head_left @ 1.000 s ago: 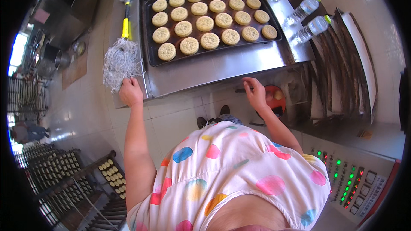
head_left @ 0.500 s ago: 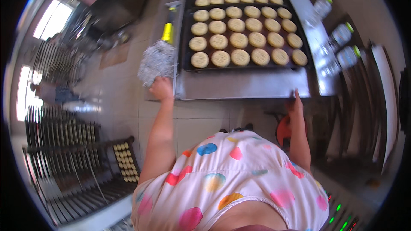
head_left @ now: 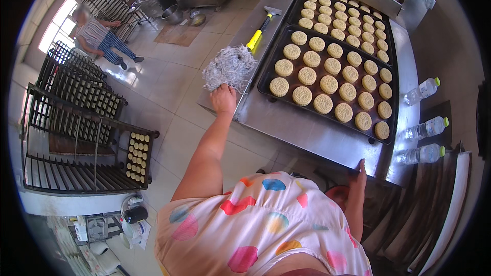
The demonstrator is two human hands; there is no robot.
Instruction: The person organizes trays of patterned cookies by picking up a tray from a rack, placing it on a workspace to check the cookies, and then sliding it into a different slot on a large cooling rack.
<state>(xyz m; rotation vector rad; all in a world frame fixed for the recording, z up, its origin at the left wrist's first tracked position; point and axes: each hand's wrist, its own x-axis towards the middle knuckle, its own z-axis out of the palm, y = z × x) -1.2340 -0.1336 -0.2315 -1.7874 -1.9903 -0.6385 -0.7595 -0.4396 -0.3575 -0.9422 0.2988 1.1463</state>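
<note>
My left hand (head_left: 223, 98) is at the left end of the metal table (head_left: 302, 128), its curled fingers pressed into the near edge of a shaggy bundle of grey-white strands (head_left: 230, 67). Just beyond the bundle lies a scraper (head_left: 261, 28) with a yellow handle and a flat metal head. My right hand (head_left: 357, 180) is at the table's front edge; one digit shows against the edge, while the other fingers are hidden. Between my hands and farther off, a dark baking tray (head_left: 265, 77) carries rows of round, pale pastries (head_left: 327, 84) with stamped tops. A second filled tray (head_left: 292, 19) adjoins it behind.
Three clear bottles (head_left: 428, 129) with green caps stand along the right side. Tray racks (head_left: 76, 102) are at the left, one holding a tray of pastries (head_left: 137, 157). A person (head_left: 99, 36) is at the far left, near metal bowls (head_left: 172, 15) on the floor.
The view has turned, so the table and trays now appear slanted and farther right. More of the room shows at left. My left hand stays at the bundle, my right at the table edge.
</note>
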